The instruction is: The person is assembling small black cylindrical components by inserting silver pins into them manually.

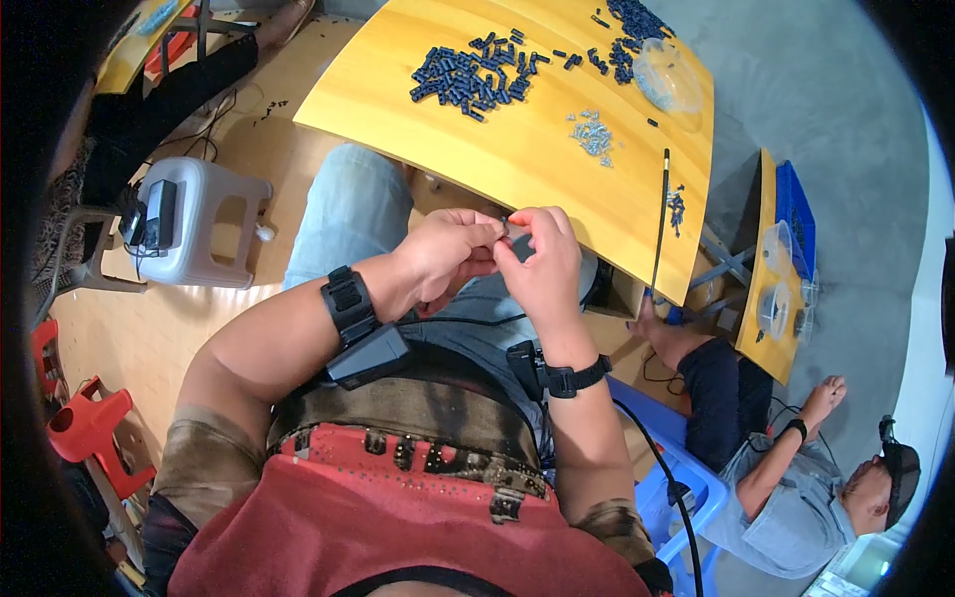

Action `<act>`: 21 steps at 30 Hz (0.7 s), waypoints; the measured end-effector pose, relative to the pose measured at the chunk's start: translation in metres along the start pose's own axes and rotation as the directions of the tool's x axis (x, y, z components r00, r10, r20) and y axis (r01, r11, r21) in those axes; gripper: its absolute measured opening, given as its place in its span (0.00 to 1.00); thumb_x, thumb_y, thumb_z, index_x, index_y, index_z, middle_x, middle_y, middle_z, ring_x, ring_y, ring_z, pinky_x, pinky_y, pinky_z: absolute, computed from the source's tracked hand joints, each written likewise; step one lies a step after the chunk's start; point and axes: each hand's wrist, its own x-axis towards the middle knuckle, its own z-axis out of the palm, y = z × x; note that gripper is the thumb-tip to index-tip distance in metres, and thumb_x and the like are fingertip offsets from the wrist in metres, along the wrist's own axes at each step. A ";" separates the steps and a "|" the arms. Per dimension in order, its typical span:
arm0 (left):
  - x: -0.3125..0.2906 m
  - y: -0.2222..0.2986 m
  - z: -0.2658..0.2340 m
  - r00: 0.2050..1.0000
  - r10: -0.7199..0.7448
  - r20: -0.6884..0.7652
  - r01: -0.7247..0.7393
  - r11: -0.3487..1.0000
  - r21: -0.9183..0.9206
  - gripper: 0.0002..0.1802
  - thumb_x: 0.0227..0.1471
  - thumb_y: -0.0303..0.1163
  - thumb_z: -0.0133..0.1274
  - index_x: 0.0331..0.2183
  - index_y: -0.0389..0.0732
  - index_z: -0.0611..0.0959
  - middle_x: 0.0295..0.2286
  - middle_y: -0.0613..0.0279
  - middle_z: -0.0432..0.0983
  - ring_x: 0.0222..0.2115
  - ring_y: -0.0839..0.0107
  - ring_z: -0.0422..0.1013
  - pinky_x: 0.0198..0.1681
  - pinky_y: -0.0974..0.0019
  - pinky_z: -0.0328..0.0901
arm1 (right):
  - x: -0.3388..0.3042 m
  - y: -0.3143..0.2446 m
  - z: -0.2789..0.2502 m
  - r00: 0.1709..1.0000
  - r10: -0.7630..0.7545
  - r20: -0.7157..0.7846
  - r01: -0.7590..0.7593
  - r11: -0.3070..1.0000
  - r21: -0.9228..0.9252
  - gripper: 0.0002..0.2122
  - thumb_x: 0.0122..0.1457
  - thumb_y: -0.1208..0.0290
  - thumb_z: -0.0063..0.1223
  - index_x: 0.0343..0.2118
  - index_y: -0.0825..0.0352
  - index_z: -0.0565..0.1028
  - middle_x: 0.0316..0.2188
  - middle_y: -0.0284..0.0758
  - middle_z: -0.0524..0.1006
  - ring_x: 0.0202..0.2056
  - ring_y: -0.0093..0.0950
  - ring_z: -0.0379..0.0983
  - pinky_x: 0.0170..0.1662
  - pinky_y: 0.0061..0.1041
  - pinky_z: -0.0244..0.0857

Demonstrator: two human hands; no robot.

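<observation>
In front of my body, near the table's front edge, my left hand is closed, its thumb and fingertips pinching a small dark piece. Thumb and forefinger of my right hand close on the same piece from the other side. Fingertips cover most of it, so its exact kind is hard to make out. Beyond my hands, a heap of small black plastic parts lies on the yellow table. To the right of that heap is a small scatter of shiny silvery bits.
A clear plastic bowl and more black parts sit at the far right. A thin black rod lies along the right side, beside small dark bits. A grey stool stands left; a person sits at right.
</observation>
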 end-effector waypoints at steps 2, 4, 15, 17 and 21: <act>0.004 0.001 0.001 1.000 -0.010 0.007 0.010 1.000 -0.017 0.10 0.57 0.33 0.46 0.37 0.37 0.77 0.33 0.62 0.76 0.31 0.75 0.72 0.37 0.71 0.69 | 0.004 0.003 0.001 1.000 0.003 -0.004 -0.003 0.999 -0.033 0.12 0.39 0.76 0.58 0.29 0.69 0.70 0.27 0.41 0.69 0.32 0.40 0.67 0.35 0.35 0.63; 0.008 0.003 0.002 0.998 -0.043 -0.046 0.042 0.999 -0.032 0.10 0.57 0.34 0.47 0.37 0.38 0.77 0.33 0.64 0.76 0.32 0.75 0.72 0.38 0.71 0.69 | 0.007 0.005 0.002 1.000 0.004 -0.006 -0.005 0.998 -0.068 0.11 0.39 0.76 0.58 0.28 0.69 0.70 0.27 0.41 0.69 0.32 0.40 0.67 0.35 0.35 0.63; 0.025 0.000 -0.002 1.000 -0.008 -0.008 0.007 0.993 -0.120 0.08 0.57 0.31 0.47 0.35 0.37 0.77 0.31 0.63 0.75 0.31 0.76 0.71 0.37 0.73 0.68 | 0.019 0.008 -0.001 0.997 0.043 0.069 -0.034 0.992 -0.123 0.08 0.39 0.75 0.59 0.20 0.66 0.69 0.23 0.38 0.69 0.29 0.39 0.68 0.31 0.35 0.63; 0.028 -0.006 -0.005 1.000 0.020 0.019 -0.017 0.988 -0.154 0.08 0.57 0.31 0.47 0.35 0.37 0.78 0.30 0.63 0.75 0.30 0.77 0.71 0.36 0.73 0.68 | 0.021 0.010 -0.001 0.996 0.030 0.083 -0.021 0.993 -0.117 0.08 0.38 0.75 0.59 0.20 0.66 0.69 0.23 0.38 0.69 0.29 0.39 0.68 0.31 0.35 0.63; 0.026 -0.007 0.003 0.998 0.034 -0.061 -0.041 0.992 -0.119 0.08 0.57 0.31 0.47 0.33 0.38 0.78 0.29 0.65 0.75 0.28 0.78 0.71 0.34 0.73 0.68 | 0.023 0.013 -0.002 0.994 0.029 0.110 -0.017 0.994 -0.104 0.08 0.38 0.76 0.58 0.19 0.66 0.69 0.21 0.37 0.69 0.28 0.39 0.68 0.30 0.34 0.63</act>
